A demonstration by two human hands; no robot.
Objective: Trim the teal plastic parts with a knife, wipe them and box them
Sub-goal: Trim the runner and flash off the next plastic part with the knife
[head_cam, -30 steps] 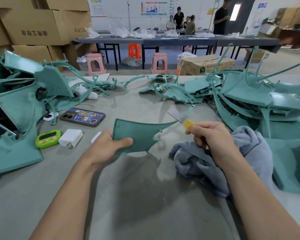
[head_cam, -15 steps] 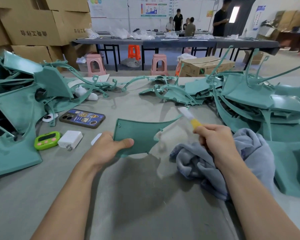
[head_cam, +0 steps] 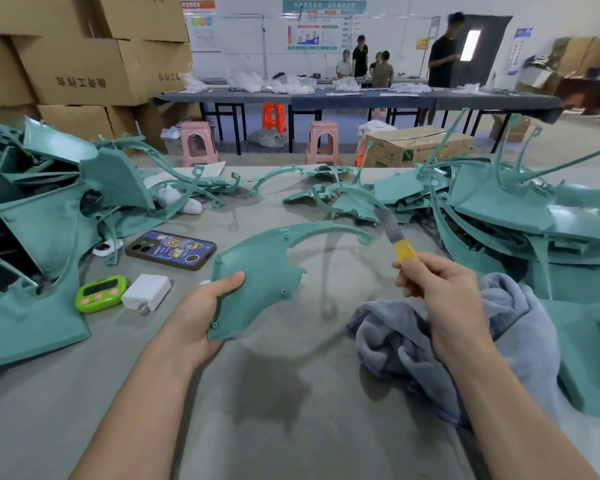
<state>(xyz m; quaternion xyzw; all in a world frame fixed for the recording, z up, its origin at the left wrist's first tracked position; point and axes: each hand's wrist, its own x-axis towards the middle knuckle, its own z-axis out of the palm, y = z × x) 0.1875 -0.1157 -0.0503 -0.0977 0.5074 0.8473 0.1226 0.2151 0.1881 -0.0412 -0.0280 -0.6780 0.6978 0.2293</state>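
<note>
My left hand [head_cam: 201, 317] grips the teal part [head_cam: 257, 271] by its near corner, over the middle of the worktop [head_cam: 291, 427]. My right hand [head_cam: 440, 292] is closed around the knife [head_cam: 400, 245], and the blade is apart from the part. I cannot see inside the cardboard boxes [head_cam: 80, 74] behind the left edge. The grey cloth [head_cam: 506, 341] lies under my right wrist. A teal pile [head_cam: 499, 209] crowds the right edge.

Factory workshop: teal moulded plastic parts [head_cam: 520, 216] lay heaped at 3 and 9 o'clock; brown cardboard cartons [head_cam: 80, 71] stood stacked at 10; long grey worktable [head_cam: 361, 98] ran across 12.

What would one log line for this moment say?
left hand: holds teal part | right hand: holds knife, blade near part's tip | cloth: under right wrist | stage: trimming
</note>
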